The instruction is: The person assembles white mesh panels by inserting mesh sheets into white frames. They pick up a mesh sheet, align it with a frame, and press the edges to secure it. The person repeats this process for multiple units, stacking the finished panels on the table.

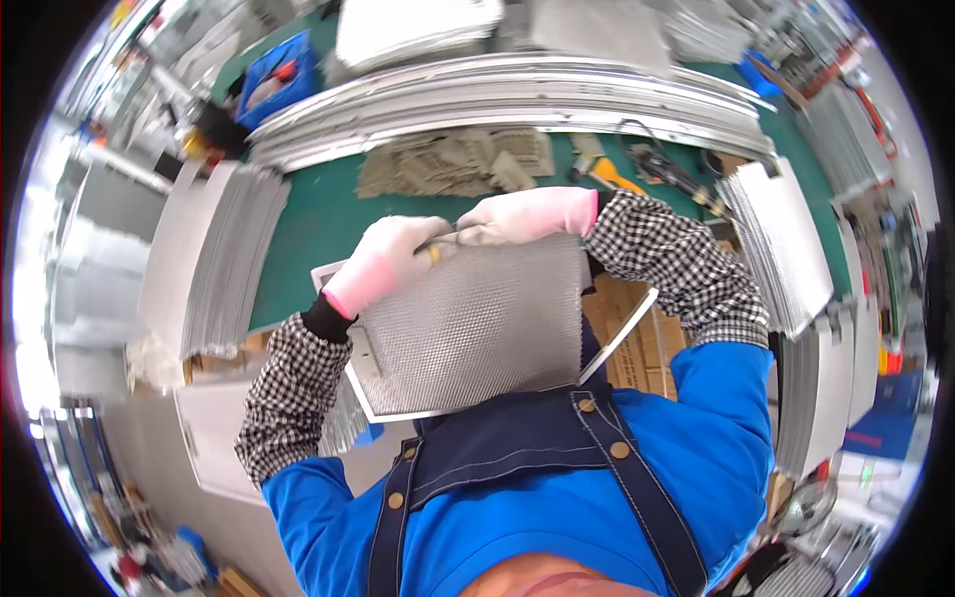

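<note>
A framed mesh panel (477,323) is propped against the person's chest over the green bench (318,224), the left hand (393,261) in a closed grip on a small tool (438,244) at its top edge, the right hand (527,216) pressing beside it.

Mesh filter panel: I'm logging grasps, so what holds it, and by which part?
Both gloved hands grip the mesh filter panel along its far edge: left hand at the far left corner, right hand beside it.

A brown cardboard box (637,343) stands below the green bench, behind the right forearm.
</note>
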{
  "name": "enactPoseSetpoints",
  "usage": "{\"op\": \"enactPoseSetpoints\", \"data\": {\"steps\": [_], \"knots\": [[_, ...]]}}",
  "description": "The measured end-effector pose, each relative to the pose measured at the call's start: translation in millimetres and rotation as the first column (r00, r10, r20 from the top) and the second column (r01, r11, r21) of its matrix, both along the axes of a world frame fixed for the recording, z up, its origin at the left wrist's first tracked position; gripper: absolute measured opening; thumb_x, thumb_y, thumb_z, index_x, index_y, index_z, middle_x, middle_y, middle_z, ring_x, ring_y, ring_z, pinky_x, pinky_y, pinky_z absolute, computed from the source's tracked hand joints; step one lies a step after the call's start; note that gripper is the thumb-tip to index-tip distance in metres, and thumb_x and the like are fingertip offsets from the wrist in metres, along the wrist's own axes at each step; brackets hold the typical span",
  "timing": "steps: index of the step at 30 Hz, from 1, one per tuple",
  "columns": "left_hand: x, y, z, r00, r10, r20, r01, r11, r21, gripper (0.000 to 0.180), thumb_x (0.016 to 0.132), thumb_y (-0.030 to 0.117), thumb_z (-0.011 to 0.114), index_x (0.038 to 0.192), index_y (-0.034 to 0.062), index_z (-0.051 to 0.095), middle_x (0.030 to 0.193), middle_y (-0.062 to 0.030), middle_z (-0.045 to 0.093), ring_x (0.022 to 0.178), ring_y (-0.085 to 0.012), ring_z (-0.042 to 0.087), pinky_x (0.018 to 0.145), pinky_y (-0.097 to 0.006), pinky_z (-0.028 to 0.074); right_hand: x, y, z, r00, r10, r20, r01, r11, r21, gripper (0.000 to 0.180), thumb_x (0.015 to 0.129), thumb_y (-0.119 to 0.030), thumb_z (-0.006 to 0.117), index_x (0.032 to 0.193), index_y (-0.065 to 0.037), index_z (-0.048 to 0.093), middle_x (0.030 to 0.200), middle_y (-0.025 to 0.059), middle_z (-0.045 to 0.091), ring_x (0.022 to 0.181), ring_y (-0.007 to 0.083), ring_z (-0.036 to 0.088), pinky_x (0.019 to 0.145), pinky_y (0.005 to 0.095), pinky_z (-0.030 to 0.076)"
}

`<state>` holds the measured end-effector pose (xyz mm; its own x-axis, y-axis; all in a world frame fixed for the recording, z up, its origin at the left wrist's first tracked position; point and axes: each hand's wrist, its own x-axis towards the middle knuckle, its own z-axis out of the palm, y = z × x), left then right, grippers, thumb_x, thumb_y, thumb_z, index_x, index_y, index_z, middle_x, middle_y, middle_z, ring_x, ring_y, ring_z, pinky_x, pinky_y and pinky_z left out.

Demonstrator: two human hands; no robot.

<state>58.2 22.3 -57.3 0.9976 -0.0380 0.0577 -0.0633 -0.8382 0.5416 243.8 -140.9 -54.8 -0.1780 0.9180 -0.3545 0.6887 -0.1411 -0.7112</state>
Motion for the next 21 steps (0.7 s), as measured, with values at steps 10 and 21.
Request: {"op": "enactPoseSetpoints", "data": {"steps": [10,21], "knots": [[46.6,-47.5,-6.7,0.989,-0.131,0.073,0.124,0.988,0.091,0.025,0.095,0.032,0.067,0.1,0.008,0.07,0.078,-0.0159,0.068,0.076,-0.0358,0.069,0.069,-0.044,0.054,20.9,-81.7,-2.5,0.963,-0.181,0.198,0.197,0.978,-0.063,0.057,0.102,-0.051,0.05,0.126,0.0,0.06,0.118,0.0236,0.067,0.113,0.0388,0.064,0.096,0.0457,0.05],[68.8,-33.7,-22.5,0.959,-0.084,-0.272,0.13,0.979,0.156,0.044,0.092,0.049,0.068,0.101,0.0067,0.074,0.088,-0.0186,0.071,0.089,-0.0377,0.069,0.078,-0.046,0.053,109.1,-139.6,-45.6,0.335,-0.481,0.81,0.642,0.746,0.178,0.035,0.094,-0.043,0.063,0.109,-0.012,0.072,0.102,0.0125,0.075,0.098,0.0322,0.072,0.083,0.0462,0.057]]}}
